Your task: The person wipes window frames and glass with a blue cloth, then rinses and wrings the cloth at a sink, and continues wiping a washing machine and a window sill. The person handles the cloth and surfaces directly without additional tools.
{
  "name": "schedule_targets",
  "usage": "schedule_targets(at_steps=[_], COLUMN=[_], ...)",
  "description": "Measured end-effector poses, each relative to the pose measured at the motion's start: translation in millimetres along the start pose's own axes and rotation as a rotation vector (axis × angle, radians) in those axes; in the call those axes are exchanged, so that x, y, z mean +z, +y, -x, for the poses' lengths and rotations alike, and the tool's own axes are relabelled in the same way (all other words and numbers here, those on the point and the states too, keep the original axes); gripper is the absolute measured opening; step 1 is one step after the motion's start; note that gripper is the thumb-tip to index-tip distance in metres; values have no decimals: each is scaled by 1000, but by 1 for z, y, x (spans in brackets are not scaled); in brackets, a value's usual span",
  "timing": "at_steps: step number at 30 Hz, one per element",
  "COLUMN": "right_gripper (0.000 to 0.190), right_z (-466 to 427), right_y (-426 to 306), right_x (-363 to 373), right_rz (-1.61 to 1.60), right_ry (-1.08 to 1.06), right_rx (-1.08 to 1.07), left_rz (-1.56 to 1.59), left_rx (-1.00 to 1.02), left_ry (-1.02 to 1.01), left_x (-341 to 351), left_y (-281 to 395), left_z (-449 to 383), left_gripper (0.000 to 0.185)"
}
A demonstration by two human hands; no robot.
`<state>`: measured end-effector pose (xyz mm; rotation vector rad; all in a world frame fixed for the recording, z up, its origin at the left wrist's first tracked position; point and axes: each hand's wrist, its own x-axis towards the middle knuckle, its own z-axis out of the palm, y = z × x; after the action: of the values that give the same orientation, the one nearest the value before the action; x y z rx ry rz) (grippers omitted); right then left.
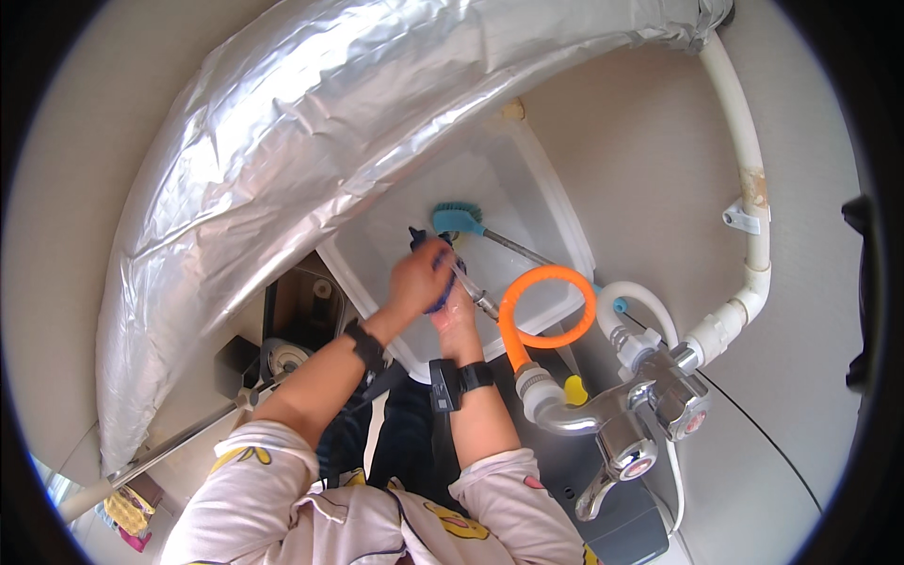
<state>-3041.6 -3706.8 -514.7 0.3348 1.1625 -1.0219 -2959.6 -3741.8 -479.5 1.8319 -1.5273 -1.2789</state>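
Both my hands are over a white plastic sink (575,258). My left hand (418,277) is on top of a dark blue item (439,302), perhaps cloth, its fingers bent over it. My right hand (453,318) lies under the same item, palm up and wet. Water runs onto them from the metal nozzle (484,302) of an orange hose (549,272). Part of the blue item sticks out beyond my left hand. Just past it, a teal-headed scrub brush (458,217) rests in the sink, its handle reaching the right rim. How firmly each hand grips is partly hidden.
A chrome faucet (625,424) with a lever stands at the right, joined to a white pipe (752,240). A big duct wrapped in silver foil (304,134) crosses above the sink. A dark grey appliance or bin (607,508) is below the faucet; a metal rod (173,443) runs at left.
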Motion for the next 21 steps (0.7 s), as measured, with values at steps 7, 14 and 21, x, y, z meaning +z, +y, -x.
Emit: schedule_targets(at_steps=[7,14,21], right_gripper=[42,58,47], right_z=[-3,11,0], right_y=[-11,-24,-19], right_x=[-22,-13,-13], right_rz=[-89,-180,-183], right_ry=[-127,-154,-222], right_rx=[55,160,145], left_rz=[1141,51,-213], left_rx=[-849,400,595], left_ry=[-288,-2,-25], left_x=[2,-19,-34], left_y=[-28,-9,-2], left_z=[-34,-13,19], left_gripper=[44,49,47])
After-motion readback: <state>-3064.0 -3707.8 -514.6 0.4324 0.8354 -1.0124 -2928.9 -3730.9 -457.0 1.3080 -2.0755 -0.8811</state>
